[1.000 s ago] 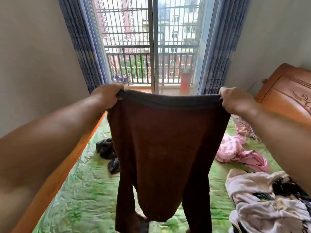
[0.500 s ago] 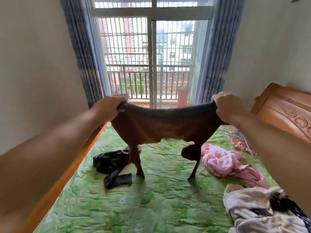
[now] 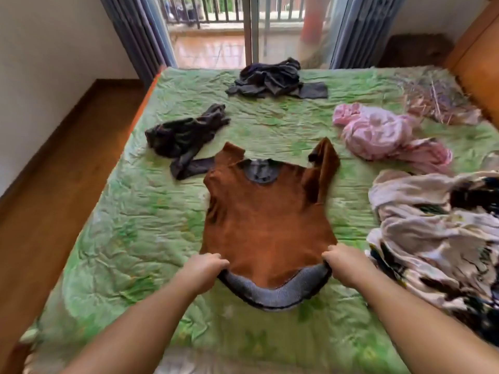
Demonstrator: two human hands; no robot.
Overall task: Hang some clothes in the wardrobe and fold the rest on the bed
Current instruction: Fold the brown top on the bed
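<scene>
none folded yet — you're gripping the brown leggings' (image 3: pixel 267 225) waistband (image 3: pixel 272 294), left hand (image 3: pixel 205 265) and right hand (image 3: pixel 344 261) apart, pink heap (image 3: pixel 378 133) waiting.

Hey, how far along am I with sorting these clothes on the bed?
Done: no folded stack shows on the bed, and no wardrobe is in view. In hand: the brown garment lies spread out, with the left hand and right hand gripping its gray band. Left: the far dark heap, near dark heap, pink heap and white patterned heap lie crumpled.
</scene>
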